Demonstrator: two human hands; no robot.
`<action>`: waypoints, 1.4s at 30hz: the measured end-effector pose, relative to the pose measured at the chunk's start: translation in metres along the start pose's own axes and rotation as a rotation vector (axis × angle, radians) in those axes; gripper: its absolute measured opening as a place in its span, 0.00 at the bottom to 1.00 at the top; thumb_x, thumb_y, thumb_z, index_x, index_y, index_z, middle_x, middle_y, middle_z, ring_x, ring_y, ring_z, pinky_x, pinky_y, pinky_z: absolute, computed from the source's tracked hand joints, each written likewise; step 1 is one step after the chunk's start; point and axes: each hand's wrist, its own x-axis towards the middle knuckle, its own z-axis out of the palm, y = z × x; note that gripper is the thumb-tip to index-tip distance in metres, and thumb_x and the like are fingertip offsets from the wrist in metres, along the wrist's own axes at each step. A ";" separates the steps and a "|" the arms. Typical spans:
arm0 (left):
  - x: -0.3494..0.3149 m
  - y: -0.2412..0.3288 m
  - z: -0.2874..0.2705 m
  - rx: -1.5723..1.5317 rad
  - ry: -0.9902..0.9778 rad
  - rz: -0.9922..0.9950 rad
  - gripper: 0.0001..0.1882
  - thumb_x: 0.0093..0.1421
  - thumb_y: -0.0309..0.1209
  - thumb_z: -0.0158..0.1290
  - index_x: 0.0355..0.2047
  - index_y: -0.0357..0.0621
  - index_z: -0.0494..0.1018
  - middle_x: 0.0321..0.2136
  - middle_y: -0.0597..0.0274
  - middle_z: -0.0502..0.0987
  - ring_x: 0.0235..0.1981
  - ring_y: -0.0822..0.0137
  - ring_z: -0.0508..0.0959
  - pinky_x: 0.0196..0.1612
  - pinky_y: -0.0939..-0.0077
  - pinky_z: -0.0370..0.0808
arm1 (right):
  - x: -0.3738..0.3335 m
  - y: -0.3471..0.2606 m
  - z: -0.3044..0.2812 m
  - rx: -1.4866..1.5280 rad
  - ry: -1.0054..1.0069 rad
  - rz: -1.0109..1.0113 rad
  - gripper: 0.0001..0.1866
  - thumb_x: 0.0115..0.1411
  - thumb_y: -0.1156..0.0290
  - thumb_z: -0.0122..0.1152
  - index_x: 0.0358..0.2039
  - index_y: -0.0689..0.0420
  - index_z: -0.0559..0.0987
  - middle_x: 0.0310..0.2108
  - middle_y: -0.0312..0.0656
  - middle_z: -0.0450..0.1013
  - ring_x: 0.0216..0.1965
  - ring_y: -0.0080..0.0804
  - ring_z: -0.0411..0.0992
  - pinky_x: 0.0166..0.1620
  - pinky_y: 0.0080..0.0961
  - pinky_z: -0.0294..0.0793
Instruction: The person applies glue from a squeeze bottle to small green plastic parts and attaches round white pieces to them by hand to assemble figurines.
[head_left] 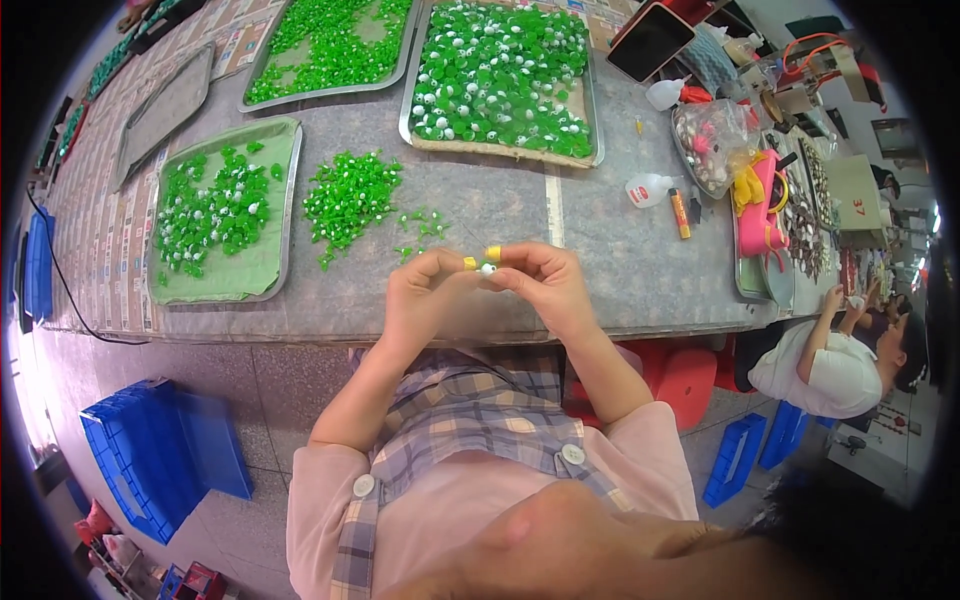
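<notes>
Fingertips [470, 263] wrapped in yellow tape show on the left hand [418, 290] and the right hand [555, 288], which together pinch a small white-and-green bead piece [487, 269] over the near part of the table [480, 205]. Loose green bead pieces [350, 195] lie heaped beyond the left hand, beside a green-lined tray [235, 286]. An orange tube [680, 214] lies near a white squeeze bottle [650, 190].

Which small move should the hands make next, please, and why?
Probably steady the small white piece between the left hand and the right hand before carrying it anywhere: both hands meet at it, and a loose green pile lies nearby, where a slip could lose it.
</notes>
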 end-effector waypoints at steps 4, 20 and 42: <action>0.002 0.011 -0.001 -0.087 -0.071 -0.101 0.02 0.46 0.22 0.49 0.22 0.36 0.69 0.21 0.67 0.70 0.23 0.80 0.67 0.25 0.89 0.64 | 0.000 -0.006 0.001 -0.044 -0.057 -0.040 0.09 0.47 0.79 0.51 0.31 0.66 0.71 0.27 0.41 0.69 0.27 0.22 0.68 0.33 0.14 0.68; -0.003 0.008 -0.001 0.608 0.017 0.443 0.05 0.39 0.21 0.53 0.19 0.38 0.68 0.19 0.60 0.69 0.22 0.66 0.69 0.25 0.79 0.65 | 0.000 0.017 0.000 0.133 -0.042 0.074 0.10 0.48 0.75 0.51 0.31 0.66 0.70 0.27 0.42 0.70 0.26 0.24 0.69 0.30 0.16 0.68; 0.010 0.014 -0.081 0.350 0.615 0.426 0.10 0.44 0.21 0.51 0.29 0.38 0.68 0.28 0.64 0.68 0.29 0.75 0.68 0.34 0.83 0.65 | 0.080 -0.004 0.037 -0.901 -0.229 -0.391 0.05 0.44 0.72 0.53 0.24 0.56 0.72 0.25 0.37 0.67 0.28 0.29 0.65 0.33 0.22 0.63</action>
